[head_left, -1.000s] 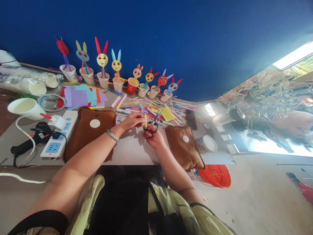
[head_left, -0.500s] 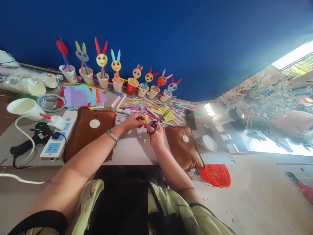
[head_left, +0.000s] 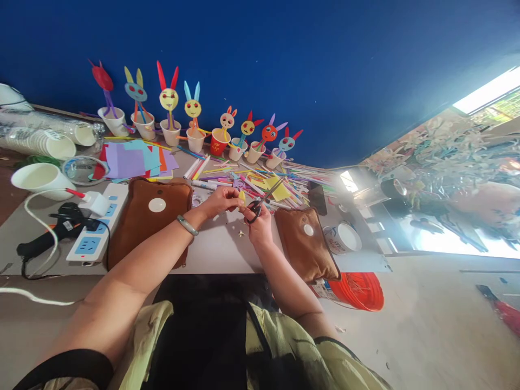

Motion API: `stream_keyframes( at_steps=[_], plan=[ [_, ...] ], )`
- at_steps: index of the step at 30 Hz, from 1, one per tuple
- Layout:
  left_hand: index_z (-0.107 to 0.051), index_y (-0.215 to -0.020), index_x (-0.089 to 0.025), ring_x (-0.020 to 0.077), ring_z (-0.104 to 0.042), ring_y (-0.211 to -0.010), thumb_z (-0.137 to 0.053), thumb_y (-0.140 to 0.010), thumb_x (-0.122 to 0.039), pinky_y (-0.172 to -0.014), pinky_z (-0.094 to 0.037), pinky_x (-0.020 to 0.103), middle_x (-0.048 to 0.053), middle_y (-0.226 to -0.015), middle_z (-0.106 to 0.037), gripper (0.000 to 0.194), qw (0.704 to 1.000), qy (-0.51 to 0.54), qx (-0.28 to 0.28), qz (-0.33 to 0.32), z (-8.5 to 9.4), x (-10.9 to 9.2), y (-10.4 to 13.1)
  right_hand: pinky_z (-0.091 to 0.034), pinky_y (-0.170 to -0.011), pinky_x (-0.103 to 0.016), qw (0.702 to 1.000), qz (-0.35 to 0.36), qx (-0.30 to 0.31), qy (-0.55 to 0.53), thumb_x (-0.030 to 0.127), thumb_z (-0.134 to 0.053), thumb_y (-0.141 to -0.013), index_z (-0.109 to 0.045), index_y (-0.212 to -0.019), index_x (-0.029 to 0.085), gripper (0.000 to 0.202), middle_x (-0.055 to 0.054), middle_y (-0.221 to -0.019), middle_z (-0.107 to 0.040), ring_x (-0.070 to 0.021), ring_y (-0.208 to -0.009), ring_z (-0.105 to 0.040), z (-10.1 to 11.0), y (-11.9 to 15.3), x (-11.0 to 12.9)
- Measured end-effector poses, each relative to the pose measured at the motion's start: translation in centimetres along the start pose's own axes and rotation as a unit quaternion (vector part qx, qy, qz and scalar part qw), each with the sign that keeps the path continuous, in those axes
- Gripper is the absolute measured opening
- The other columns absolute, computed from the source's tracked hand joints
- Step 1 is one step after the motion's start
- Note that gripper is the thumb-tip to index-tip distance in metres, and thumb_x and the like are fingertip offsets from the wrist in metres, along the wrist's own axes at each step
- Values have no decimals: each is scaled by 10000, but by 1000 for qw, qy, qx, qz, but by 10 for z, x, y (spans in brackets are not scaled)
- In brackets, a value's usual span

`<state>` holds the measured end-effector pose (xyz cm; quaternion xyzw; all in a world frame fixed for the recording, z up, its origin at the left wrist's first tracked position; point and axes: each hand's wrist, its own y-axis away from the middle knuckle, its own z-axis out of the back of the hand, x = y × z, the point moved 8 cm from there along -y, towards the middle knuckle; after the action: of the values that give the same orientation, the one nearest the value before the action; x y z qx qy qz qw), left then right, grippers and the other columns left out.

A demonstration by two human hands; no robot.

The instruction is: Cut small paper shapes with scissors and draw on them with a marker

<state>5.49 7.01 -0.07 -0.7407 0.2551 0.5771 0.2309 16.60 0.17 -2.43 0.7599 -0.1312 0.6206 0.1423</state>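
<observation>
Over the middle of the table, my left hand [head_left: 223, 201] pinches a small yellow piece [head_left: 241, 196], which looks like cut paper. My right hand [head_left: 258, 221] is closed around a pair of scissors [head_left: 257, 208], their blades pointing up and away to the right. The fingertips of both hands nearly meet at the yellow piece. Just below them, a few tiny pale scraps [head_left: 241, 233] lie on the table [head_left: 221, 254]. Beyond the hands spread felt-tip pens, coloured sticks and a yellow paper sheet [head_left: 279, 189].
Brown cushions [head_left: 156, 233] [head_left: 304, 244] flank my arms. At left are a power strip [head_left: 91, 238], a black glue gun [head_left: 49, 235] and white cups [head_left: 40, 179]. Several rabbit-faced figures in cups [head_left: 170, 132] line the blue wall. A red bucket [head_left: 361, 290] stands below the table's right edge.
The yellow piece has turned and shows more between my fingers. My hands and the scissors stay in nearly the same place.
</observation>
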Motion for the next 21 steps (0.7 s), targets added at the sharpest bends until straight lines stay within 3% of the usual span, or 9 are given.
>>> stream_keyframes(
  at_steps=[11, 15, 21],
  plan=[
    [-586, -639, -151, 56, -406, -431, -744, -635, -360, -462, -282, 221, -54, -488, -484, 262, 996, 37, -81, 6, 14, 0, -1, -267, -451, -237, 999, -8, 0, 31, 338, -805, -604, -501, -696, 221, 338, 96, -552, -475, -68, -460, -351, -3, 7, 4],
    [-562, -636, -157, 56, -412, -443, -706, -680, -350, -462, -268, 216, -50, -500, -474, 245, 994, 54, -94, 9, 17, 2, -2, -278, -461, -239, 999, -11, -6, 31, 353, -809, -600, -499, -703, 221, 353, 93, -564, -490, -69, -465, -352, -1, 6, 5],
    [-600, -692, -139, 48, -419, -441, -675, -752, -362, -451, -256, 206, -33, -550, -501, 243, 985, 66, -158, 27, 31, 3, -3, -276, -458, -230, 1000, -6, -11, 21, 348, -819, -597, -509, -692, 211, 353, 94, -571, -484, -58, -462, -346, 2, 4, 4]
  ],
)
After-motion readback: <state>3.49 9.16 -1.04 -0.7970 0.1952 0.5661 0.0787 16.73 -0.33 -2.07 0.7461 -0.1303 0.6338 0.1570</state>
